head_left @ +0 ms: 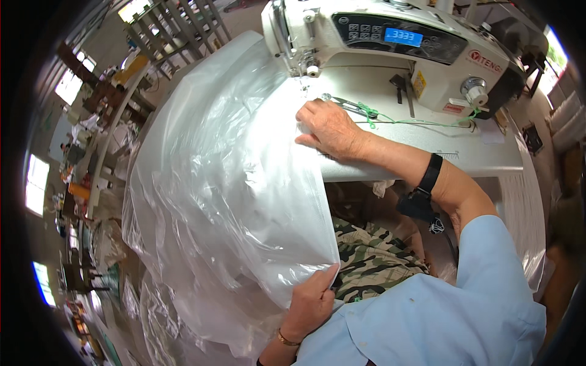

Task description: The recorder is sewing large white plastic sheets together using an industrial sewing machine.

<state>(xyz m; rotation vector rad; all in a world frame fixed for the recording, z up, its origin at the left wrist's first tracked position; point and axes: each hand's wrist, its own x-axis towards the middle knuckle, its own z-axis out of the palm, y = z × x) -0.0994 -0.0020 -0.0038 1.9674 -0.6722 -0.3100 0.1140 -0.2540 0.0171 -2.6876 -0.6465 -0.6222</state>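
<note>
A large sheet of clear plastic film (238,177) spreads over the left of the sewing table and hangs down toward my lap. Its far edge reaches the needle area of a white sewing machine (366,30). My right hand (329,128) lies at the film's right edge, just before the presser foot (304,88), its fingers bent and closed on that edge. Lower down, close to my body, my left hand (310,303) pinches the same edge between thumb and fingers. The edge runs taut between both hands.
Thread snips (351,105) with a green cord (421,121) lie on the table (488,155) beside my right hand. A dark metal tool (400,85) rests under the machine's arm. A grey rack (174,30) stands beyond the table, and a cluttered bench (110,146) lies at left.
</note>
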